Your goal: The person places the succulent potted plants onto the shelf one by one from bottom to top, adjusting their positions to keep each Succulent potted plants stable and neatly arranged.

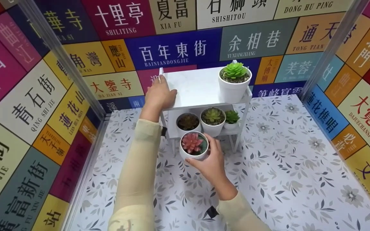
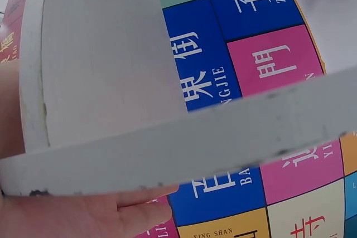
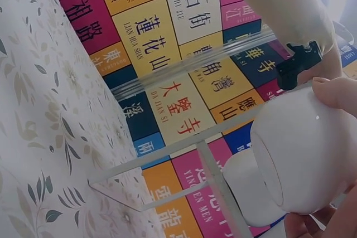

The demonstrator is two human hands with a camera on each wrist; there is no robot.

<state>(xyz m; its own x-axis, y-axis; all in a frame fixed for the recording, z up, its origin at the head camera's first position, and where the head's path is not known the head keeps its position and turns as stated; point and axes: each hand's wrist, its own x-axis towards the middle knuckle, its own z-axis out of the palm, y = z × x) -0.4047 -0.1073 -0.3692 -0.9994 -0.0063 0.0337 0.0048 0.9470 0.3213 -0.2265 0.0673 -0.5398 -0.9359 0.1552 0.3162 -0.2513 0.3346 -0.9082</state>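
Observation:
In the head view, a small white two-tier shelf (image 1: pixel 193 86) stands on the floral sheet. My left hand (image 1: pixel 159 93) grips its upper left side, the thumb lying over the top board. The left wrist view shows the fingers (image 2: pixel 142 215) past the shelf's white frame (image 2: pixel 184 146). My right hand (image 1: pixel 211 160) holds a round white pot with a pink succulent (image 1: pixel 192 143), lifted in front of the lower tier. From the right wrist view, the tilted white pot (image 3: pixel 307 149) sits between thumb and fingers, partly hiding another pot behind it.
On the top board's right end stands a white pot with a bright green succulent (image 1: pixel 235 72). The lower tier carries a dark brownish plant (image 1: pixel 188 122), a pale green succulent (image 1: pixel 213 116) and a small green plant (image 1: pixel 232 117). Colourful sign-patterned walls (image 1: pixel 172 48) enclose the back and sides.

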